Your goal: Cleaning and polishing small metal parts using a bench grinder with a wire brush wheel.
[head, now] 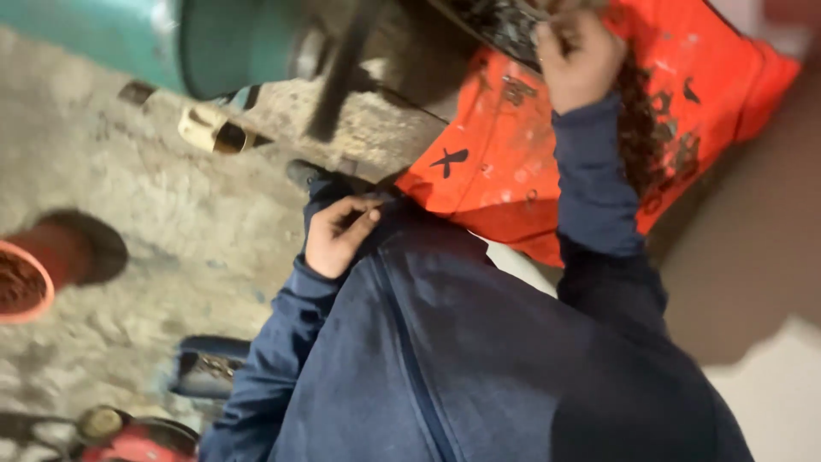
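Note:
My left hand (338,233) is curled against the dark fabric at the lower edge of my navy zip jacket (445,342), fingertips pinched on the cloth. My right hand (580,58) is raised at the top of the view. Its fingers are closed on the edge of a dark, speckled object (505,24) that lies over an orange bag (505,162) with black marks and stains. The blue sleeve (594,180) of that arm crosses the bag. The picture is blurred, so what the dark object is stays unclear.
A teal drum-like body (171,38) and a black rod (342,73) sit at the top left over rough concrete ground (154,222). A tan cup-shaped piece (209,130), a red-orange pot (26,278), a dark blue item (205,368) and a red capped thing (137,438) lie around.

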